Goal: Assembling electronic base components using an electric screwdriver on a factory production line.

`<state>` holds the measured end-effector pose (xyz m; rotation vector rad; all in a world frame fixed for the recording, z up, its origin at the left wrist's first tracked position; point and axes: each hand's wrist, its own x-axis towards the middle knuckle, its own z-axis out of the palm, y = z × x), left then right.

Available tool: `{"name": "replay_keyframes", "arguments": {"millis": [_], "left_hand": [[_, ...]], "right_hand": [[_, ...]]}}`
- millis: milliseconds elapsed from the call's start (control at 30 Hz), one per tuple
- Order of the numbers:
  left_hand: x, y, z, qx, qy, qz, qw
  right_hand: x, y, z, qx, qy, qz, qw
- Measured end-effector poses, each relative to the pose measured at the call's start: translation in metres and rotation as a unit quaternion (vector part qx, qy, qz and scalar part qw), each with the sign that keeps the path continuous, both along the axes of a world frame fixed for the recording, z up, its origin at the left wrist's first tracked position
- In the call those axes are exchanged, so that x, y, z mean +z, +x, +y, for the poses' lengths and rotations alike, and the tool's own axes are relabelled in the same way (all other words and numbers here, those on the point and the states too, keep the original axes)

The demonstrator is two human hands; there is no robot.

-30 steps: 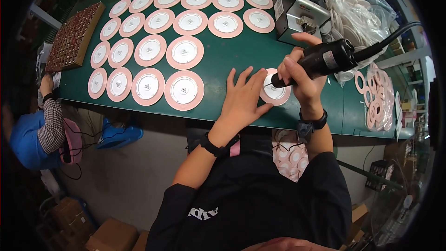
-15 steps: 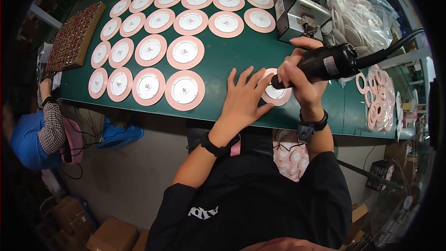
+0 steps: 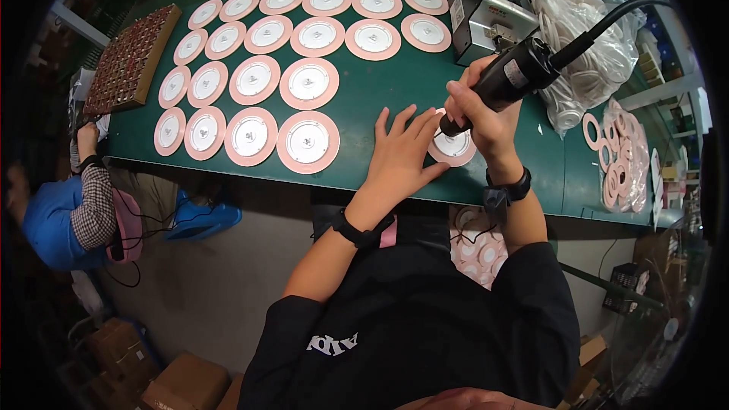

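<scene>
My right hand (image 3: 492, 123) is wrapped round a black electric screwdriver (image 3: 518, 76) with a thick cable at its upper end. The tool leans, and its lower tip points down at the middle of a pink-rimmed white disc (image 3: 454, 153) near the table's front edge. Whether the tip touches a screw is hidden. My left hand (image 3: 396, 161) lies flat with spread fingers at the disc's left side, steadying fingertips on its rim. Left of it, several similar pink and white discs (image 3: 308, 141) lie in rows, each with small parts in its centre.
Behind my right hand stands a black and silver machine (image 3: 493, 19). Beside it are a plastic bag of white discs (image 3: 585, 38) and a bag of pink rings (image 3: 624, 156). A compartmented box (image 3: 133, 57) sits at the left, near a co-worker's blue-clad body (image 3: 57, 220).
The screwdriver has swung more upright, its cable end moving up and left with my right hand. My left hand stays on the disc. The whole view has shifted slightly.
</scene>
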<state>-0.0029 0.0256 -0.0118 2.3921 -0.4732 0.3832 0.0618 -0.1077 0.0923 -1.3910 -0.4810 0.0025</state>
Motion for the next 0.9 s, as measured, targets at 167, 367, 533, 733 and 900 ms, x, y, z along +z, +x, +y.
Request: {"name": "replay_keyframes", "arguments": {"millis": [167, 367, 533, 733, 900], "left_hand": [[0.001, 0.001, 0.0, 0.001, 0.004, 0.0, 1.0], [0.002, 0.004, 0.01, -0.031, 0.062, 0.018, 0.997], [0.008, 0.009, 0.016, -0.067, 0.039, 0.019, 0.997], [0.012, -0.002, 0.007, -0.065, 0.118, 0.031, 0.99], [0.028, -0.021, -0.029, -0.176, 0.114, 0.044, 0.977]], "right_hand": [[0.002, -0.003, -0.002, -0.009, 0.023, -0.006, 1.0], [0.049, -0.002, -0.012, -0.054, -0.031, -0.054, 0.997], [0.098, -0.004, -0.04, -0.062, 0.026, -0.115, 0.991], [0.107, -0.008, -0.053, -0.065, 0.041, -0.125, 0.989], [0.116, -0.01, -0.055, -0.073, 0.015, -0.14, 0.987]]}}
